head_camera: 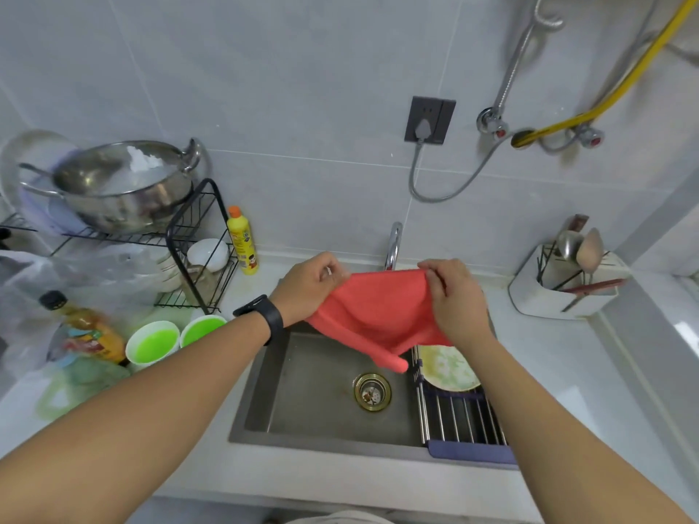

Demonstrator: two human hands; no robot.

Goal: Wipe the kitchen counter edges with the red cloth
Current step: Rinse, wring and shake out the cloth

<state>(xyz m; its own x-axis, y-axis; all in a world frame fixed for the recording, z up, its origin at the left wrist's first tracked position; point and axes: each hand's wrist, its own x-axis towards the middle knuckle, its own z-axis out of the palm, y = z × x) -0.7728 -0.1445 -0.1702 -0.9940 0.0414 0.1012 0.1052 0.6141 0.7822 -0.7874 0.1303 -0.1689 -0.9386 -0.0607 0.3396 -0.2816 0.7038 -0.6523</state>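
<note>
Left hand (310,287) and right hand (452,300) each pinch a top corner of the red cloth (374,315), stretched betw. them above the sink (321,391). Cloth is soft, nappy, sagging to a folded point over the steel basin, w/ round brass drain (372,392). Glossy white desk (559,372) surrounds; metal rod rack (463,417) holds a plate (448,366).

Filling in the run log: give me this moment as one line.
hands: left and right both grip red cloth | cloth: spread above sink | counter edges: not yet wiped
</note>
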